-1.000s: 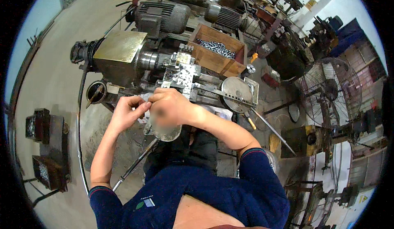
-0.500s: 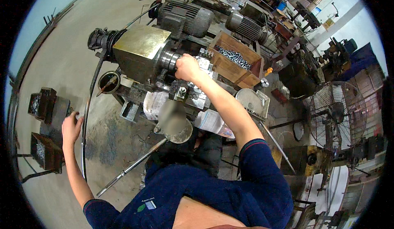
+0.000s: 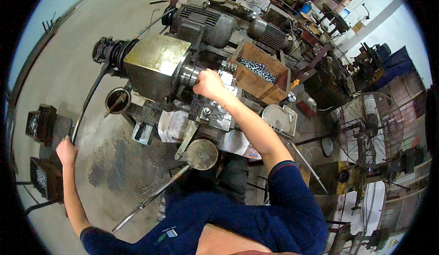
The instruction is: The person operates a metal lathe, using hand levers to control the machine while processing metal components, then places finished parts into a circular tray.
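My left hand (image 3: 67,151) is closed around a long dark lever (image 3: 88,100) that slopes down from the left end of the machine's spindle. At the machine's middle, my right hand (image 3: 210,85) is held against the shiny round chuck (image 3: 188,75) with its fingers curled. Whatever its fingertips hold is hidden behind the hand. Left of the chuck stands the headstock (image 3: 157,56) with a bare metal top. Below my right hand lies the metal tool slide (image 3: 218,118). A round plate (image 3: 202,154) with a long handle sits nearer to me.
A wooden box (image 3: 260,72) of small shiny metal parts stands behind my right hand. A round pot (image 3: 117,100) hangs left of the machine. Two parts bins (image 3: 41,124) (image 3: 45,178) are at far left. A large fan (image 3: 371,129) stands at right.
My left hand, open beside the lever before, has closed on it, and the lever has swung left. The right hand stays at the chuck. The view has shifted slightly.
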The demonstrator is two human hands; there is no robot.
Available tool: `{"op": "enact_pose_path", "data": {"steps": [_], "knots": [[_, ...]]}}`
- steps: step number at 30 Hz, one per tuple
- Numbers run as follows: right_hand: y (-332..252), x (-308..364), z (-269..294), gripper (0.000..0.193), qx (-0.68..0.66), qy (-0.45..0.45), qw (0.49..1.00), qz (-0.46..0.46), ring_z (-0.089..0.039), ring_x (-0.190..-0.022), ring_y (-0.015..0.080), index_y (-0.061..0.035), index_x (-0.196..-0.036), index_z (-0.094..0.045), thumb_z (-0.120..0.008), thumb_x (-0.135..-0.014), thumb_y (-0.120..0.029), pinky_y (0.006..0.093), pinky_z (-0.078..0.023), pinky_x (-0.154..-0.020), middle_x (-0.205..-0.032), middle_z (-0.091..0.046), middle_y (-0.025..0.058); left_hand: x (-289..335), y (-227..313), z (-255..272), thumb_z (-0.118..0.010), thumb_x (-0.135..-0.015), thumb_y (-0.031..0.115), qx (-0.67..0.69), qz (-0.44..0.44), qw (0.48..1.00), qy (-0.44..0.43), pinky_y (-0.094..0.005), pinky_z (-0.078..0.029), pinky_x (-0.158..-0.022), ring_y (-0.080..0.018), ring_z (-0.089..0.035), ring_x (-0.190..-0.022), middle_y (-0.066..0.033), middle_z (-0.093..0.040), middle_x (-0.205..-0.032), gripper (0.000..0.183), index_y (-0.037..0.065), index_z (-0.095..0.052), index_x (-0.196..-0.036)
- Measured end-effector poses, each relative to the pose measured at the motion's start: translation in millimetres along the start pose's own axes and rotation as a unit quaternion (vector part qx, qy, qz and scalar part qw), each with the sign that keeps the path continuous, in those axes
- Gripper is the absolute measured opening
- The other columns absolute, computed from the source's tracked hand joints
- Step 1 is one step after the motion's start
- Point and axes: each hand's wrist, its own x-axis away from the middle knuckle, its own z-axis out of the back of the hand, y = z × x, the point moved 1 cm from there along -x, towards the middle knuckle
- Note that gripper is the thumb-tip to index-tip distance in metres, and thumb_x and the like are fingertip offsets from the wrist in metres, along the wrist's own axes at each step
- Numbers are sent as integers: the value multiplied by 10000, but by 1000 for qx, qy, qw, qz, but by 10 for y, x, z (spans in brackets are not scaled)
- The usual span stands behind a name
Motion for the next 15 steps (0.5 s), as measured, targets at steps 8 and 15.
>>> {"op": "enact_pose_path", "data": {"steps": [8, 15], "knots": [[51, 241, 197, 240, 29, 89, 988, 126, -563, -839, 317, -29, -680, -655, -636, -494, -180, 368, -467, -775, -833, -624, 148, -426, -168, -250, -620, -710, 163, 97, 26, 994, -30, -434, -475, -699, -347, -594, -819, -187, -612, -855, 257, -5, -569, -899], [657, 1449, 860, 300, -78, 220, 968, 94, -545, -888, 308, -50, -798, -655, -648, -530, -184, 386, -454, -787, -932, -609, 117, -110, 1425, -1026, -603, -787, 245, 515, 40, 851, -91, -339, -472, -690, -237, -605, -789, -151, -633, -856, 411, -66, -552, -1051]]}}
